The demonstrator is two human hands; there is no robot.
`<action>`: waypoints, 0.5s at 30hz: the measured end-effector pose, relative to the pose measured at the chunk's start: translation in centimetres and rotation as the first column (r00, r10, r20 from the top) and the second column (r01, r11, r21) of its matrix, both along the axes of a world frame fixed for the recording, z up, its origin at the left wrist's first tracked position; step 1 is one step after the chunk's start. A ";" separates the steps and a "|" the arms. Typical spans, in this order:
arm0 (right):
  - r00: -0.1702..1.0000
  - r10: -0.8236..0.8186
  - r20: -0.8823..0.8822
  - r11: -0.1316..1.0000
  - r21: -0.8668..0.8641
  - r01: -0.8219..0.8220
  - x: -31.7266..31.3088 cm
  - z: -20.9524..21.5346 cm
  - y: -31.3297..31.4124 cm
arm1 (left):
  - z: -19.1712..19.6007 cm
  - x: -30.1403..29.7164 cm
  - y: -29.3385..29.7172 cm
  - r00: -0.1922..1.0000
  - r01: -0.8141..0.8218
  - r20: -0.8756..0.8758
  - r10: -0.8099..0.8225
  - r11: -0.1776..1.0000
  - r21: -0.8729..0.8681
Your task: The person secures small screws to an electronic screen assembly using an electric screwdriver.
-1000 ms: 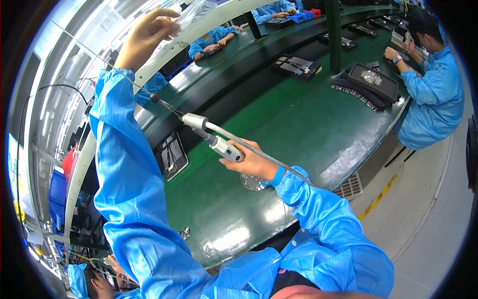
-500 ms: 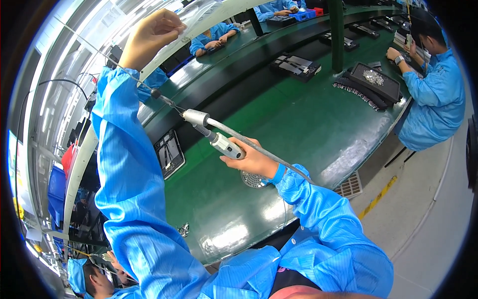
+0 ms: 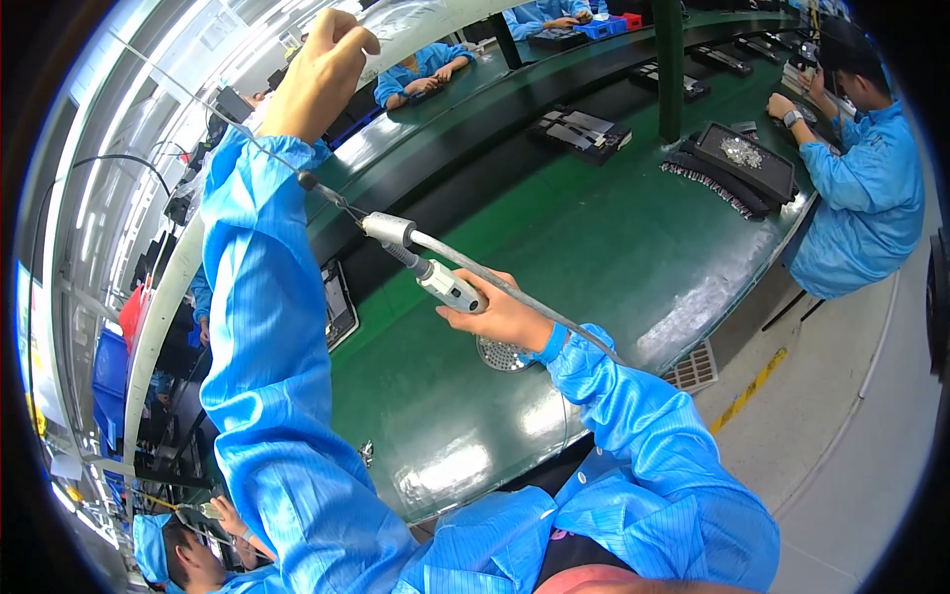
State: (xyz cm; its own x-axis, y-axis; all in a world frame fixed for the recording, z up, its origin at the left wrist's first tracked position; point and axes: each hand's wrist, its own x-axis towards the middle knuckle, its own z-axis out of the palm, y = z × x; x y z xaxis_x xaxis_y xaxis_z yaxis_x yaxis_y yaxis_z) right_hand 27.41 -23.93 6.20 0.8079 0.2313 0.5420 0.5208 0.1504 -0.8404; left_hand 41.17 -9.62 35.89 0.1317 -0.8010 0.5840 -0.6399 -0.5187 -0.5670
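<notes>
Over the green table, our right grip encircled the white tool, presumably steadying it while the wire bore its weight; our left grip stood high, fingers curled, contents undeterminable.

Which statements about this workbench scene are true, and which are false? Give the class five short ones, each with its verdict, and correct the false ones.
1. The right hand grips a white-and-grey cylindrical handheld tool. True.
2. The left hand lies flat on the glossy green tabletop. False: it is raised above it, fingers bent.
3. The flat black rectangular tray holds small shiny pieces. True.
4. The round silvery dotted disc lies on the floor. False: it is on the tabletop.
5. The upright dark green post appears left of the tray in the picture. True.
</notes>
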 end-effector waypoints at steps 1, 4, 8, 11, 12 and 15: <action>1.000 -0.003 0.004 1.000 -0.005 0.003 0.0 0.1 0.0 | 0.0 -0.1 -0.1 1.000 -0.012 0.014 0.013 0.998 -0.056; 1.000 0.000 0.011 1.000 -0.011 0.000 0.0 0.0 0.0 | 0.3 -0.1 -0.2 0.997 0.001 0.075 0.003 0.998 -0.059; 1.000 -0.008 0.024 1.000 -0.005 0.008 0.1 0.0 -0.1 | 0.7 -0.4 -0.4 0.999 -0.024 -0.038 0.022 0.997 -0.069; 0.998 -0.022 0.051 1.000 -0.017 0.023 0.3 -0.3 -0.2 | 1.1 -0.7 -0.4 0.972 -0.076 -0.231 0.054 0.993 -0.087; 0.999 -0.022 0.043 1.000 -0.013 0.023 0.3 -0.4 -0.2 | 1.1 -0.6 -0.5 0.982 -0.043 -0.184 0.031 0.997 -0.062; 0.999 -0.012 0.036 1.000 -0.018 0.013 0.2 0.7 -0.5 | 2.6 -0.4 -0.3 0.987 0.003 -0.161 -0.009 0.999 -0.035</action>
